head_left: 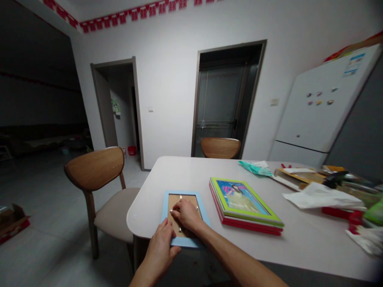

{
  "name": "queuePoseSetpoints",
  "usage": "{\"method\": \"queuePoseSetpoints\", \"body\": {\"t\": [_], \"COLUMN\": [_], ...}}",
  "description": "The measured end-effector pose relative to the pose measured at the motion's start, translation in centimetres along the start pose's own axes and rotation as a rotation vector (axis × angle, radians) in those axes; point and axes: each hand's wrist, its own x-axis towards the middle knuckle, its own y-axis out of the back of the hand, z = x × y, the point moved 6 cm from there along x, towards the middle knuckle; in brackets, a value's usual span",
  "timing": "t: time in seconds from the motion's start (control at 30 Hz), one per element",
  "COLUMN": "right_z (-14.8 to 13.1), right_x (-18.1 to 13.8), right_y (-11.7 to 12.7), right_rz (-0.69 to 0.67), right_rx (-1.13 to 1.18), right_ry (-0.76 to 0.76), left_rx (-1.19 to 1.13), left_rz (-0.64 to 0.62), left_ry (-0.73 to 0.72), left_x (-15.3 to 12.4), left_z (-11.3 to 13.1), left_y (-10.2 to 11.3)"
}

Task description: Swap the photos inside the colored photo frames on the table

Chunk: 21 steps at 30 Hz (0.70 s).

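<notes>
A light-blue picture frame [167, 199] lies face down near the front left corner of the white table [299, 235], showing its brown backing board with small metal tabs. My left hand [160, 243] grips the frame's near left edge, fingers closed over it. My right hand [187, 213] rests on the backing board, fingers bent and pressing at the tabs. Just to the right lies a stack of frames [243, 203], a green one with a picture on top and red ones beneath.
Wooden chairs stand at the table's left [95, 171] and far side [220, 147]. Papers, a plastic bag [323, 195] and assorted clutter cover the table's right end. A white fridge [323, 107] stands at the right wall. A cardboard box [12, 221] sits on the floor.
</notes>
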Motion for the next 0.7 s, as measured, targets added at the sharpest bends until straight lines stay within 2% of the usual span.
{"method": "queuePoseSetpoints", "body": {"t": [0.2,0.33,0.5,0.7], "right_z": [3.9,4.7,4.1,4.1], "right_x": [1.9,2.8,2.7,-0.5], "right_y": [0.3,-0.7,-0.4,2.6], "right_rz": [0.018,-0.002,0.000,0.014], "right_rx": [-0.026,-0.027,-0.006,0.037], "right_ry": [-0.180,-0.248,-0.234,-0.118], "left_rx": [0.010,0.039,0.028,0.012], "left_rz": [-0.037,-0.065,-0.061,-0.050], "left_ry": [0.019,0.019,0.026,0.029], "left_x": [0.0,0.2,0.3,1.0], "left_z": [0.6,1.0,0.7,0.2], "left_y": [-0.3,-0.5,-0.6,-0.7]}}
